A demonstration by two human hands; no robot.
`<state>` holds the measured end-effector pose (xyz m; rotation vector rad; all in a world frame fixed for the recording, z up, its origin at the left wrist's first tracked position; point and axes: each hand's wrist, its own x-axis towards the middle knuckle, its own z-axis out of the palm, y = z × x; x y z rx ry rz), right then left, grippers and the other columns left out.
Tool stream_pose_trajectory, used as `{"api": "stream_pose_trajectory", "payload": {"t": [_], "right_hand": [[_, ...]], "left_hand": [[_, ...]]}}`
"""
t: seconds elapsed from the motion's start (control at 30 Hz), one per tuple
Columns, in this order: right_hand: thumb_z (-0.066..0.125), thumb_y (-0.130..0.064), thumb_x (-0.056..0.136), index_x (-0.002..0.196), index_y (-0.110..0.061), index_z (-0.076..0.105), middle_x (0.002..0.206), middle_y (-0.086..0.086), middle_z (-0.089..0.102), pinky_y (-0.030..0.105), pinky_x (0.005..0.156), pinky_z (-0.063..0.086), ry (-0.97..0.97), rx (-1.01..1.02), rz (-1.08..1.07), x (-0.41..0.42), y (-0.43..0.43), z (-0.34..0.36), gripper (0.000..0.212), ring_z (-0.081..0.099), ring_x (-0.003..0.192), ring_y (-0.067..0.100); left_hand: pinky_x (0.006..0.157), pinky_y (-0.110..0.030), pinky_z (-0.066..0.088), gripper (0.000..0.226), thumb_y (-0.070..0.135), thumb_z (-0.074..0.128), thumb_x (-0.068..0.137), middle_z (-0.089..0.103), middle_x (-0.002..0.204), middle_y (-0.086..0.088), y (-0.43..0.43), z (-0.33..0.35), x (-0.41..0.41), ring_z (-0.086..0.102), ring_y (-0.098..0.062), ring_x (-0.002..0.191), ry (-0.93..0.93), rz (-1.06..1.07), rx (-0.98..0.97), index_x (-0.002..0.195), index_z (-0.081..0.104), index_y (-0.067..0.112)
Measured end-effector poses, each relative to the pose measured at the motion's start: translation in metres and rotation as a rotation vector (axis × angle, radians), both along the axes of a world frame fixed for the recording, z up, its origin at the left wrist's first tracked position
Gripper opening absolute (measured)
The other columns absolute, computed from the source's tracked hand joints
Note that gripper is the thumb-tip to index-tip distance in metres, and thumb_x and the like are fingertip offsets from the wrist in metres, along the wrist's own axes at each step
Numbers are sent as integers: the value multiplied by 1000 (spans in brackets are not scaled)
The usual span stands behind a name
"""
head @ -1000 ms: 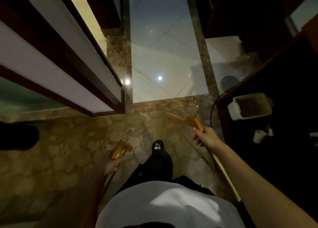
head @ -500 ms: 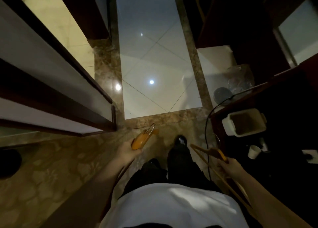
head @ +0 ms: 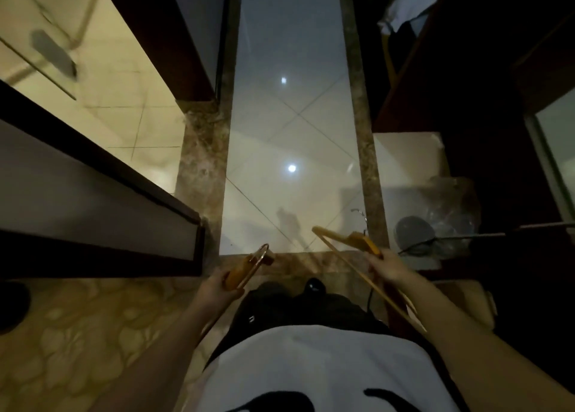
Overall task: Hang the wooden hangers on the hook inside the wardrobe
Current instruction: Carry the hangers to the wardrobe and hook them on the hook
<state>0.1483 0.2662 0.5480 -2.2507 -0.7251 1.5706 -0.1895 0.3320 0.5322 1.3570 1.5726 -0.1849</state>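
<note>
I hold one wooden hanger in each hand, low in front of my body. My left hand grips a hanger seen end-on, its metal hook loop pointing forward. My right hand grips the second hanger by its shoulder; its thin lower bar runs back past my wrist and its metal hook sticks up ahead. The wardrobe's hook is not in view.
A dark-framed door stands open at left, with a lit tiled room behind it. A glossy white tiled corridor runs ahead. At right are dark wooden furniture, a white cloth, a crumpled plastic bag and a black cable.
I have walked forward along the patterned floor toward the white tiles. Both hands rose and moved forward with their hangers; the white container at right has left the view.
</note>
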Motion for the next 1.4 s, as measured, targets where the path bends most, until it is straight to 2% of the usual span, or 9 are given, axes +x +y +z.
{"api": "stream_pose_trajectory", "payload": {"t": [0.23,0.33,0.43,0.63,0.7,0.8,1.1,1.23,1.4], "right_hand": [[43,-20,97,88,-9,55,76,6,54,19,55,41,-24,156,72,44,145,31,18,52,64,14],[44,-22,97,93,-8,56,76,6,56,22,60,45,-16,153,50,62,193,22,20,55,66,16],[45,-19,97,78,-12,54,74,7,55,22,59,45,-20,98,-7,79,228,10,22,54,64,17],[48,-25,96,101,-3,61,94,20,65,29,69,53,-40,-139,-81,113,267,-7,26,63,79,30],[47,-23,96,101,2,61,89,18,65,11,50,49,-65,-178,-106,123,276,0,29,61,68,24],[46,-17,97,82,-1,59,68,10,56,9,32,37,-80,-214,-169,140,291,6,25,48,53,15],[44,-28,97,73,-16,52,71,7,56,24,55,39,-62,-229,-259,201,410,3,27,52,65,18],[47,-34,95,89,-11,60,76,10,62,26,57,44,-38,-175,-182,245,500,-7,27,57,67,20],[48,-28,95,100,-10,58,78,6,60,23,56,40,-24,-30,-86,295,622,8,21,56,69,17]], "left_hand": [[58,-15,35,42,15,65,84,55,93,-2,60,-9,19,50,-12,78,116,101,-16,123,51,6],[73,-28,49,35,14,66,83,56,85,-1,104,-14,30,56,-19,80,125,149,-48,115,54,8],[90,-44,51,24,16,67,82,58,88,-5,164,-17,49,61,-27,90,128,126,-54,103,55,14],[81,-30,46,40,21,68,81,56,96,-4,313,-10,96,53,-19,90,100,-24,9,118,54,12],[85,-33,48,42,24,69,80,59,99,-4,363,-3,116,54,-18,90,90,-88,40,118,54,13],[78,-31,45,41,23,67,82,57,98,-5,427,7,149,54,-18,87,50,-144,82,118,53,11],[59,-16,39,41,19,66,83,53,86,0,558,2,222,53,-14,77,7,-226,131,120,50,10],[77,-31,52,40,20,67,83,58,90,-4,599,-9,235,58,-20,84,74,-191,60,119,52,10],[81,-34,48,39,18,65,84,58,96,-6,644,-9,253,57,-21,90,144,-120,11,120,52,9]]}}
